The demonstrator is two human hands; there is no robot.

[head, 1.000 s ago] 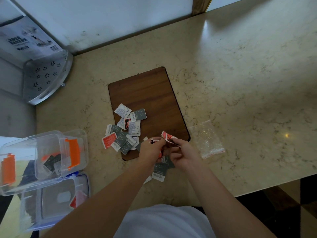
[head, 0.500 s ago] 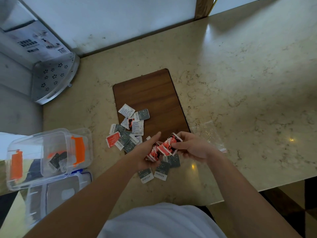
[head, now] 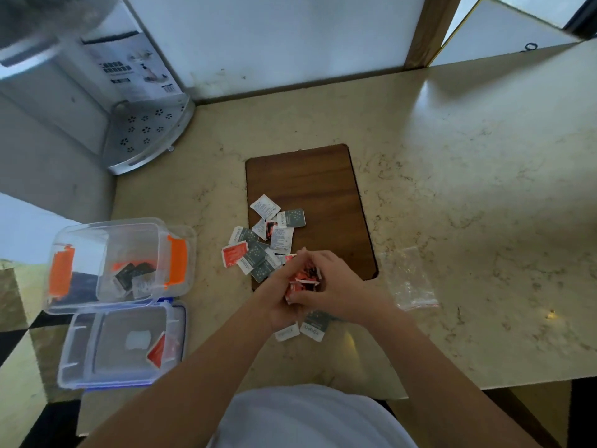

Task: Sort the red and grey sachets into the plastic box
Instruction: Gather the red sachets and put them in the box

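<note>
Both hands have closed in together since a moment ago, when they were spread with the red sachets fanned between them. Now the left hand point(head: 279, 299) and the right hand point(head: 336, 286) are pressed against each other at the near edge of the wooden board point(head: 310, 179), and a bunch of red sachets point(head: 303, 276) is squeezed between the two, fingers curled round it from both sides. How many are in that bunch, I can't tell.

Just beyond the hands, the loose pile of sachets point(head: 265, 244) lies half on the board, half on the marble counter point(head: 452, 173): grey ones, white-backed ones, and one red sachet point(head: 234, 253) at the pile's left edge, on the counter. Two more grey sachets point(head: 315, 324) peek out from under the wrists, on the counter.

Over on the left, the clear plastic box point(head: 122, 263) with orange clips stands near the counter's edge, a few dark grey sachets lying in its bottom. Right in front of it, touching, lies a blue-rimmed lid point(head: 122, 344), flat, with one red sachet on it.

Right of the board, an empty-looking clear zip bag point(head: 408, 279) lies on the counter. In the far left corner a white perforated shelf point(head: 145, 134) sits against the wall.
</note>
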